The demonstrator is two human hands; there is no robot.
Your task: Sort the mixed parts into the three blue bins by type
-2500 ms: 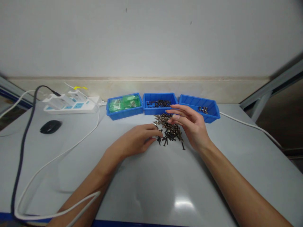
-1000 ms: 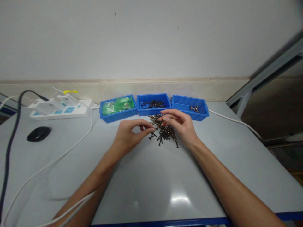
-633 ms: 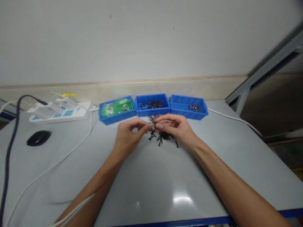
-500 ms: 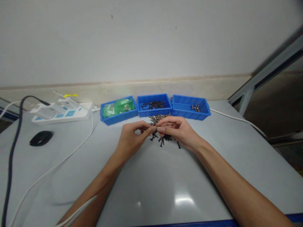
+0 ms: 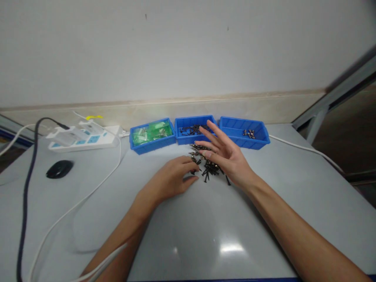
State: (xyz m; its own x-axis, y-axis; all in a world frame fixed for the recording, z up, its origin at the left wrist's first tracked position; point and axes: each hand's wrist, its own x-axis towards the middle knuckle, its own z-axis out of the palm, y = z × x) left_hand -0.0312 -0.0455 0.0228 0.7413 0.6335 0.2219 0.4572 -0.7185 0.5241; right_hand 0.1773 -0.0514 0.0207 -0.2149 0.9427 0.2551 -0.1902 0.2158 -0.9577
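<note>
A pile of screws, black ones [image 5: 210, 168] at the front and shinier metal ones [image 5: 194, 148] behind, lies on the table in front of the bins. At its left edge is my left hand [image 5: 176, 176], thumb and fingers apart around a few black screws; whether it touches them I cannot tell. My right hand [image 5: 230, 154] hovers over the pile's right side with fingers spread, holding nothing. Its fingertips overlap the middle blue bin [image 5: 190, 140], which contains dark screws [image 5: 190, 129]. Several small metal pieces [image 5: 249, 134] sit in the right blue bin [image 5: 235, 140].
The left blue bin [image 5: 152, 146] holds green packets [image 5: 160, 129]. A white power strip [image 5: 88, 143] with plugged-in adapters and a black mouse [image 5: 60, 169] are on the left. White cables [image 5: 88, 192] and a dark cable [image 5: 25, 196] cross the table. A wall stands behind the bins.
My hands, earlier pinched together above the pile, have separated. The left dropped to the pile's left edge and opened; the right spread its fingers and rose toward the middle bin. The view shifted slightly.
</note>
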